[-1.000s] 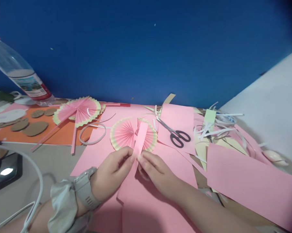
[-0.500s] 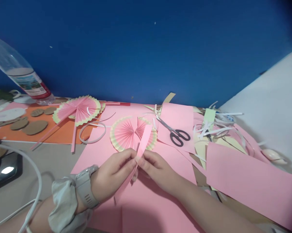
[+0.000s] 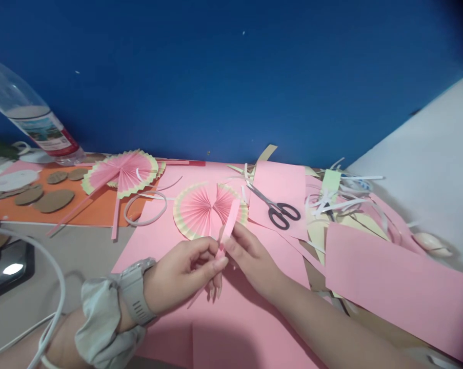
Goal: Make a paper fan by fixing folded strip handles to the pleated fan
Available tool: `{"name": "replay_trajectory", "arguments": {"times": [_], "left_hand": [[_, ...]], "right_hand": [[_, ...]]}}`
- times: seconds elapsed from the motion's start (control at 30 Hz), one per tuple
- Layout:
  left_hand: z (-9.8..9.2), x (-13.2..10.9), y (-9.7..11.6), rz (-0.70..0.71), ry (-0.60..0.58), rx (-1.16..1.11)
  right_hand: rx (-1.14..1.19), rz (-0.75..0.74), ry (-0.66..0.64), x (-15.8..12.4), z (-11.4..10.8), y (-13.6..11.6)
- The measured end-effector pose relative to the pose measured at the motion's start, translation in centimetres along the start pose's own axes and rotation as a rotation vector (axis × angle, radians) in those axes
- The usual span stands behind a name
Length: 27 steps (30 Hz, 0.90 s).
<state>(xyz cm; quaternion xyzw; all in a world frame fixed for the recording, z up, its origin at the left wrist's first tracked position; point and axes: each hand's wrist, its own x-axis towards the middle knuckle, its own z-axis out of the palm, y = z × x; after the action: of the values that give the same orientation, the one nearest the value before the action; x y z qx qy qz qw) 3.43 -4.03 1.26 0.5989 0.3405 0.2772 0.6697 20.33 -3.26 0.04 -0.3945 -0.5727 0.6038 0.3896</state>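
Observation:
Between my two hands is a narrow pink paper strip, its upper end pointing up and away from me. My left hand pinches its lower part between thumb and fingers. Higher up, my right hand grips the same strip, thumb in front. Just beyond my fingers a pleated paper fan, pink with a pale green and yellow edge, lies fanned out on pink paper. The strip and my right fingers cover part of the fan's right side. Black-handled scissors rest to the right of the fan.
Further left, another paper fan with two pink sticks lies partly on orange paper, near cardboard discs. A plastic bottle stands by the blue wall. Paper scraps and a pink sheet lie at right. A white cable crosses my left forearm.
My right hand has slid a little up along the strip. The left thumb now extends across the strip's lower part, and the left fingers have spread slightly below it.

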Motion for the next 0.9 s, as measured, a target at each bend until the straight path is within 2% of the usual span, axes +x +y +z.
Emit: {"name": "replay_trajectory", "arguments": {"times": [0.3,0.43,0.63,0.9], "left_hand": [[-0.3,0.0,-0.2,0.014,-0.023,0.056],[-0.3,0.0,-0.3,0.005,-0.018,0.073],[-0.5,-0.3,-0.6,0.021,-0.008,0.03],[-0.4,-0.1,-1.0,0.015,-0.015,0.111]], "right_hand": [[0.138,0.005,-0.068,0.4,0.0,0.1],[0.168,0.024,-0.057,0.5,0.0,0.1],[0.092,0.043,0.017,0.4,0.0,0.2],[0.1,0.051,0.017,0.5,0.0,0.1]]}}
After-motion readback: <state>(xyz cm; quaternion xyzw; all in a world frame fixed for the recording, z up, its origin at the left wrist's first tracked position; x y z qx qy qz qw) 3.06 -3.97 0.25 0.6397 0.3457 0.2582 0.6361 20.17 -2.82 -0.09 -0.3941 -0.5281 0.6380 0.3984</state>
